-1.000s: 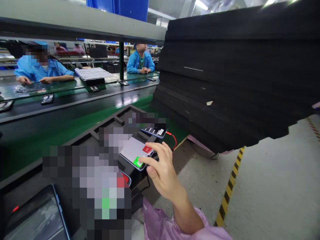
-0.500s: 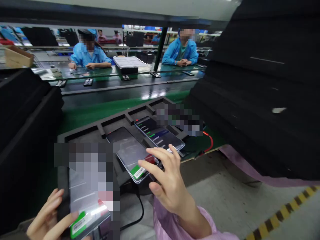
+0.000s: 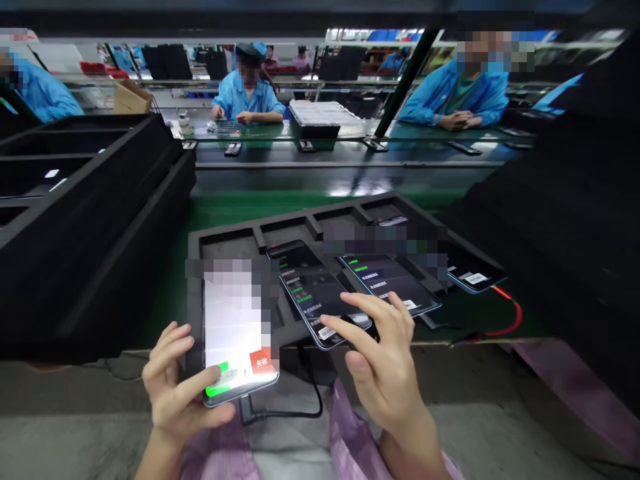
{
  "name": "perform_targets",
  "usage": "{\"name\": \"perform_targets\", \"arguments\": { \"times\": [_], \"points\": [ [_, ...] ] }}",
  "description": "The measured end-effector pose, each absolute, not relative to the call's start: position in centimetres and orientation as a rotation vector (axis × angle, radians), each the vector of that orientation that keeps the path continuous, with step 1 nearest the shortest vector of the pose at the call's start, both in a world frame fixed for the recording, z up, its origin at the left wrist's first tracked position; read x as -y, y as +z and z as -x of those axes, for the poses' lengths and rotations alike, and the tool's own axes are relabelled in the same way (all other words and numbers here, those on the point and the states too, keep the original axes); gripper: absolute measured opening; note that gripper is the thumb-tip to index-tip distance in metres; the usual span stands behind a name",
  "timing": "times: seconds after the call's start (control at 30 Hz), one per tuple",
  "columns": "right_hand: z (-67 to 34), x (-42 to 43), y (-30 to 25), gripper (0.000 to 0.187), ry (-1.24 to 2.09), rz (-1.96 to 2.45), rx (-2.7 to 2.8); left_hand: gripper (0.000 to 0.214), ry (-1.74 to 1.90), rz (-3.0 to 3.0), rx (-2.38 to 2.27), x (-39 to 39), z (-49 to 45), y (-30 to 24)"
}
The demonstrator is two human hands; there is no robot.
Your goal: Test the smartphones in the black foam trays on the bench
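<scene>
A smartphone (image 3: 227,333) with a bright white screen, a green patch and a red patch lies at the left of a black foam tray (image 3: 223,231). My left hand (image 3: 175,387) is open beside it, its index fingertip on the green patch and its thumb by the lower edge. My right hand (image 3: 385,353) is open, fingers spread over the lower end of a second smartphone (image 3: 305,287) showing a dark list screen; whether a fingertip touches the glass I cannot tell. A third smartphone (image 3: 395,277) with a similar list lies just right of it.
Another phone (image 3: 473,270) lies at the tray's right, near a red cable (image 3: 515,310). A black cable (image 3: 295,415) plugs into the left phone. Stacked black trays (image 3: 115,247) rise at left; dark stacks (image 3: 575,233) at right. Co-workers in blue (image 3: 247,97) sit beyond the conveyor (image 3: 340,177).
The view has swung left, so everything sits farther right. The second phone's screen went from grey with green and red patches to a dark list. The left phone's screen looks brighter.
</scene>
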State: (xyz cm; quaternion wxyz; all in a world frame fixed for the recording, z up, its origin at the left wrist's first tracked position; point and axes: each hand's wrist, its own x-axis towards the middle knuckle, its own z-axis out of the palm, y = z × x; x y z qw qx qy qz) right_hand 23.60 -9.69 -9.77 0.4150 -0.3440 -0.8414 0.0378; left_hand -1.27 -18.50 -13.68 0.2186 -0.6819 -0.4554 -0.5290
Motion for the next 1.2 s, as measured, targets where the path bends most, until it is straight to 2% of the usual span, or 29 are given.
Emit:
{"name": "perform_targets", "arguments": {
  "times": [0.1, 0.3, 0.53, 0.87, 1.2],
  "points": [
    [-23.6, 9.7, -9.8, 0.039, 0.103, 0.87, 2.088, 0.032, -1.529, 1.864, 1.254, 18.5, 1.3, -13.9],
    [-23.5, 9.6, -9.6, 0.038, 0.141, 0.866, 2.049, 0.057, -1.788, 1.8, 1.496, 18.7, 1.3, -14.1],
    [-23.0, 9.0, -8.3, 0.043, 0.108, 0.893, 1.991, 0.057, -1.858, 1.849, 1.558, 18.8, 1.2, -13.2],
    [-22.9, 8.5, -8.1, 0.041, 0.124, 0.956, 2.076, 0.068, -1.634, 1.776, 1.756, 18.8, 2.0, -13.3],
    [-22.9, 7.4, -6.7, 0.044, 0.112, 0.911, 2.257, 0.069, -1.578, 1.801, 1.724, 18.7, 2.2, -13.1]
  ]
}}
